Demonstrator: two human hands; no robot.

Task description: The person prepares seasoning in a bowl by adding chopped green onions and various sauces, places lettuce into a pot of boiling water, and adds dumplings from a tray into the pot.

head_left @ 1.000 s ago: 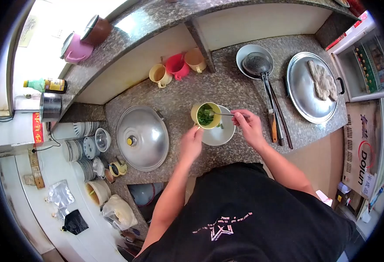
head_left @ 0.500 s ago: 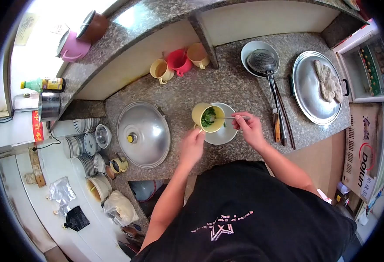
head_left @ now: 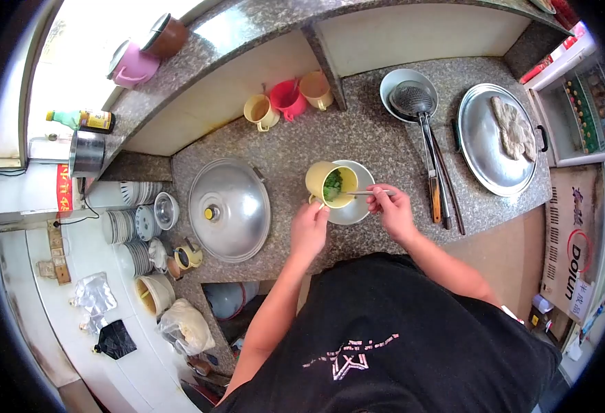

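A yellow mug (head_left: 320, 177) is tilted to the right over a white bowl (head_left: 359, 210) on the speckled counter. Chopped greens (head_left: 332, 185) lie inside the mug. My left hand (head_left: 309, 230) is closed on the mug's handle. Between the fingers of my right hand (head_left: 393, 210) is the handle of a metal spoon (head_left: 362, 193), whose far end reaches into the mug and is hidden there. Part of the bowl is hidden behind the mug.
A large metal lid (head_left: 229, 210) lies left. Several cups, including a red cup (head_left: 289, 98), line the back wall. Right are a strainer (head_left: 411, 98) on a bowl, long-handled tools, and a lidded pot (head_left: 490, 162) with a cloth (head_left: 513, 129). Stacked bowls (head_left: 119, 227) stand far left.
The mug has tipped further to the right over the bowl, and the greens sit deeper in view inside it. Both hands keep their holds. The camera view has shifted slightly.
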